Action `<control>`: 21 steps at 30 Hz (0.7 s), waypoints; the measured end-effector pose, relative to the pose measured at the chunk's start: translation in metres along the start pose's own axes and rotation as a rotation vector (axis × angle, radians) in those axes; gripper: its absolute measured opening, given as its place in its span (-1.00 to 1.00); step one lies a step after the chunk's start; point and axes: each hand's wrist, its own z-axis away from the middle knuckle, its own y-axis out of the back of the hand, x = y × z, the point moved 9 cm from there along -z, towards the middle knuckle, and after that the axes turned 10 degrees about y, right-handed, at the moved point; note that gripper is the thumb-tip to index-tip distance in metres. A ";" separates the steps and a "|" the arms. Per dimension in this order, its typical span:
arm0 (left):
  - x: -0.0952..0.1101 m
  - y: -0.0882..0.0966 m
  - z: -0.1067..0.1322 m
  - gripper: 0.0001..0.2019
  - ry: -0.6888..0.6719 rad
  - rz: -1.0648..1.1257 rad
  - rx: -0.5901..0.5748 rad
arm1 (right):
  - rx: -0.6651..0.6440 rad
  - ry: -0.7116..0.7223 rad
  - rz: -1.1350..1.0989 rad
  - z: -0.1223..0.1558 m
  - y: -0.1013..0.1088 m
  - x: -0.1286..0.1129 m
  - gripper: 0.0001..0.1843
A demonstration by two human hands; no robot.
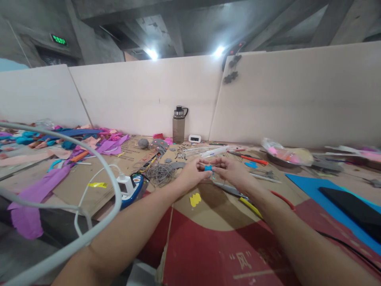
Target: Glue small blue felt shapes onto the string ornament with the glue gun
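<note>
Both arms reach forward over a cardboard-covered table (208,238). My left hand (193,171) and my right hand (229,170) meet fingertip to fingertip, and both pinch a small blue piece (208,168) held just above the table. A yellow paper scrap (195,199) lies on the cardboard below the left wrist. Scissors with a red and yellow handle (253,200) lie under the right forearm. A grey tangle of wire or string (160,173) sits just left of the left hand.
A dark water bottle (179,124) and a small white clock (195,138) stand by the white partition. Purple and pink paper strips (44,182) litter the left side. A white charger with cable (125,184), a blue sheet (315,190), a metal bowl (285,157) and pens surround the hands.
</note>
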 end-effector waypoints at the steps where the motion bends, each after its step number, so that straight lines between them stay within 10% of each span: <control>1: -0.004 -0.001 -0.001 -0.72 0.043 0.029 -0.012 | 0.020 -0.003 0.002 0.000 0.002 0.001 -0.70; 21: -0.014 0.008 -0.003 -0.87 0.148 0.267 0.040 | 0.164 0.154 0.081 -0.008 0.014 -0.002 -0.82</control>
